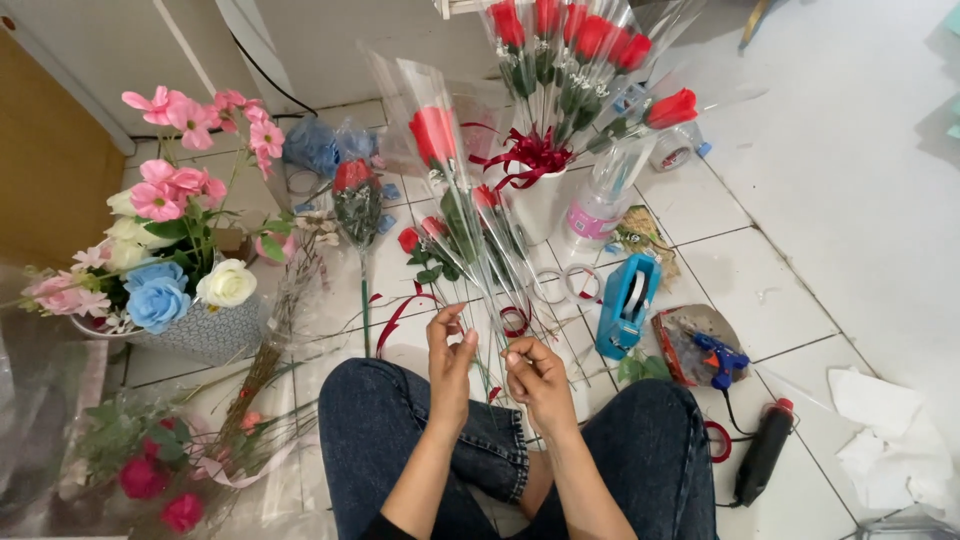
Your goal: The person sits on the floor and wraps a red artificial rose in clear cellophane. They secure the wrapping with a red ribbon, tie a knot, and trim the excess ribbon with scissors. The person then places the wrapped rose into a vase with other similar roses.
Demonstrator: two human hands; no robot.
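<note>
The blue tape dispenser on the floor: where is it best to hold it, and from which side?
Probably grip the blue tape dispenser across its narrow body from above: it stands upright on the tiled floor, long flat sides exposed, top free. Come from the person's right.

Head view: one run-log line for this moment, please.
left hand: pinching stem | right hand: gripping stem base | held: clear-sleeved red artificial rose | nearby: blue tape dispenser

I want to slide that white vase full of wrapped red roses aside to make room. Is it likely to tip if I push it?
Probably yes. The white vase is narrow, and the wrapped red roses rise well above it and fan outward, so it looks top-heavy. The clear sleeves look light but likely slippery and crinkly. A plastic bottle stands close beside it and might get knocked.
</note>
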